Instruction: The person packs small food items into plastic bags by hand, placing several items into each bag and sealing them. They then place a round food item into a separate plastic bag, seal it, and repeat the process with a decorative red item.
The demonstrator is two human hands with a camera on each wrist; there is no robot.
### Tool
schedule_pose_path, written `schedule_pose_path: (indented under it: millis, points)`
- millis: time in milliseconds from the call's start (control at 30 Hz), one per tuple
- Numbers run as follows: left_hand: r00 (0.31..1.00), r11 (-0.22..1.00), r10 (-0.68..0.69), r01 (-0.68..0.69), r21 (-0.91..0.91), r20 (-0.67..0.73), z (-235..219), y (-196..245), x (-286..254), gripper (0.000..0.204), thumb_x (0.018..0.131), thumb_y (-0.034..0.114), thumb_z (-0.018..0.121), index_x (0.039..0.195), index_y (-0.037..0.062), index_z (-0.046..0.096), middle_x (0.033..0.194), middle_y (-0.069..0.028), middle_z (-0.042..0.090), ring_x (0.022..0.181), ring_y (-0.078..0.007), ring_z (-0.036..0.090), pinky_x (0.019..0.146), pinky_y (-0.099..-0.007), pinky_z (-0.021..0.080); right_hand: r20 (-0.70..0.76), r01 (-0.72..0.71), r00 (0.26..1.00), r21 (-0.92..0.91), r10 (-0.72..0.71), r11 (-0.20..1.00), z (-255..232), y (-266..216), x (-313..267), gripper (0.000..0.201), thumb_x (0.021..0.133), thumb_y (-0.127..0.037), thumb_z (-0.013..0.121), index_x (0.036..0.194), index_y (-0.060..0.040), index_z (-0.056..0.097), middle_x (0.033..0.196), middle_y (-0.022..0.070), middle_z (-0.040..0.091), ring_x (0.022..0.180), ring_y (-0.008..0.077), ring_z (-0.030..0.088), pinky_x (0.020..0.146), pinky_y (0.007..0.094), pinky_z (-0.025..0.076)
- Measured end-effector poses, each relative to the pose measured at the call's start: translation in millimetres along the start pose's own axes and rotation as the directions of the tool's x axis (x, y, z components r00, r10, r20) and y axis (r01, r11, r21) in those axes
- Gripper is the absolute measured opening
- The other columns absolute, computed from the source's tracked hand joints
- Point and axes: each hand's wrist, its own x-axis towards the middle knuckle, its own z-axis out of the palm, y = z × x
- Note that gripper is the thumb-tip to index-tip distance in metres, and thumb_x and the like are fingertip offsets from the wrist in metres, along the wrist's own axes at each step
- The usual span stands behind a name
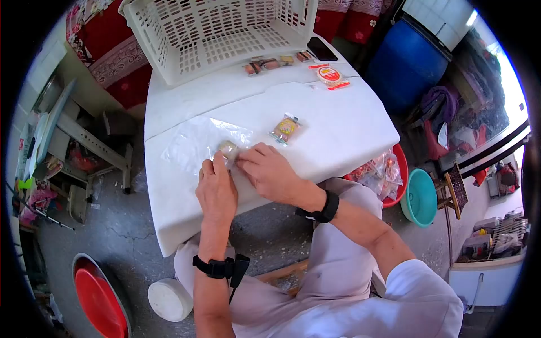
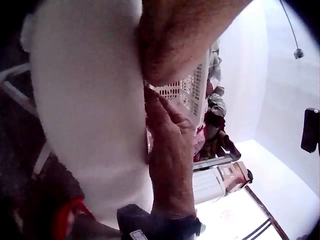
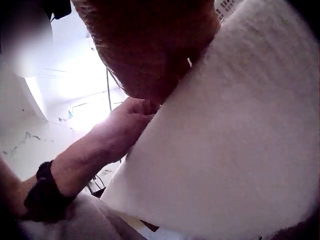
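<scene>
Small wrapped snack (image 1: 227, 149), pale tan w/ clear wrapper, sat near the front edge of the white table, pinched between fingertips of the left hand (image 1: 216, 188) and right hand (image 1: 269, 170). It lay at the near corner of a clear plastic bag (image 1: 197, 143), which was spread flat and crinkled on the tabletop, reaching away to the left of the snack. Wrist views showed neither clearly.
</scene>
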Motion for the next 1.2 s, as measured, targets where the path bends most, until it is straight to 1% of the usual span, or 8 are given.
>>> schedule_pose_path:
  millis: [467, 567, 700, 800, 867, 900, 1033, 1200]
  points:
    - [0.998, 0.998, 0.037, -0.034, -0.047, 0.06, 1, -5, -2, 0.046, 0.072, -0.008, 0.053, 0.117, -0.0055, 0.041, 0.102, -0.0205, 0.051, 0.093, -0.0396, 0.053, 0.074, -0.0455, 0.047, 0.348, 0.061, 0.937, -0.169, 0.002, 0.984, 24, 10, 40, 0.044, 0.08, -0.02, 0.059, 0.12, -0.0025, 0.052, 0.127, 0.0136, 0.05, 0.121, 0.0328, 0.043, 0.092, 0.059, 0.032]
    - [0.995, 1.0, 0.016, -0.014, -0.017, 0.094, 1, -5, -4, 0.05, 0.073, -0.007, 0.053, 0.122, -0.0059, 0.04, 0.104, -0.021, 0.051, 0.095, -0.0395, 0.053, 0.076, -0.045, 0.047, 0.044, 0.012, 0.999, -0.111, -0.007, 0.994, 34, 9, 49, 0.045, 0.081, -0.021, 0.059, 0.121, -0.0028, 0.052, 0.131, 0.0151, 0.048, 0.12, 0.0345, 0.045, 0.091, 0.06, 0.031]
    - [0.999, 0.999, -0.03, 0.031, -0.03, 0.016, 1, -3, -7, 0.044, 0.076, -0.005, 0.053, 0.119, -0.0011, 0.043, 0.097, -0.0215, 0.054, 0.086, -0.0407, 0.056, 0.072, -0.047, 0.045, 0.072, -0.053, 0.995, -0.144, 0.063, 0.988, 19, -3, 47, 0.043, 0.081, -0.02, 0.059, 0.12, -0.0032, 0.053, 0.129, 0.0136, 0.05, 0.116, 0.0315, 0.049, 0.091, 0.056, 0.034]
    - [0.999, 0.999, -0.04, 0.04, -0.002, -0.002, 2, -4, -11, 0.036, 0.077, -0.004, 0.053, 0.111, -0.0004, 0.046, 0.092, -0.019, 0.054, 0.082, -0.0384, 0.057, 0.068, -0.0451, 0.047, 0.433, -0.032, 0.898, -0.114, 0.079, 0.993, -22, -9, 30, 0.031, 0.082, -0.017, 0.058, 0.109, -0.0035, 0.06, 0.117, 0.0114, 0.058, 0.104, 0.027, 0.057, 0.084, 0.0448, 0.043]
    - [0.999, 1.0, -0.016, 0.016, 0.006, -0.034, 2, -3, -11, 0.03, 0.076, -0.004, 0.054, 0.105, 0.0, 0.047, 0.088, -0.0168, 0.054, 0.081, -0.0362, 0.058, 0.066, -0.0433, 0.048, 0.196, -0.328, 0.939, 0.258, 0.283, 0.909, -53, -2, 17, 0.018, 0.081, -0.013, 0.058, 0.096, -0.0039, 0.064, 0.098, 0.0099, 0.064, 0.087, 0.0257, 0.062, 0.073, 0.035, 0.047]
    - [0.999, 1.0, -0.02, 0.021, 0.024, -0.038, 2, -1, -11, 0.026, 0.076, -0.003, 0.054, 0.101, 0.0002, 0.048, 0.087, -0.0167, 0.053, 0.079, -0.0359, 0.059, 0.064, -0.0429, 0.049, -0.147, -0.101, 0.983, 0.047, 0.107, 0.994, -53, 22, 12, 0.013, 0.081, -0.013, 0.059, 0.088, -0.0033, 0.065, 0.086, 0.0112, 0.063, 0.078, 0.0282, 0.062, 0.067, 0.0339, 0.049]
    - [1.0, 0.999, 0.0, 0.002, 0.052, -0.022, 1, 3, -12, 0.018, 0.077, -0.003, 0.052, 0.094, 0.0008, 0.048, 0.085, -0.0165, 0.053, 0.073, -0.0354, 0.059, 0.06, -0.0428, 0.049, -0.188, -0.483, 0.864, -0.05, 0.467, 0.874, -73, 58, 5, 0.036, 0.08, -0.021, 0.06, 0.11, -0.0011, 0.057, 0.093, 0.0162, 0.061, 0.095, 0.034, 0.058, 0.081, 0.0387, 0.047]
    - [0.999, 0.998, 0.015, -0.013, 0.054, -0.046, 6, 3, -12, 0.016, 0.078, -0.002, 0.053, 0.092, 0.0017, 0.047, 0.085, -0.0165, 0.053, 0.069, -0.0362, 0.059, 0.058, -0.0444, 0.048, -0.034, -0.625, 0.781, -0.045, 0.624, 0.779, -65, 68, 1, 0.05, 0.075, -0.031, 0.067, 0.113, 0.0005, 0.055, 0.094, 0.0197, 0.062, 0.091, 0.0332, 0.06, 0.08, 0.0385, 0.047]
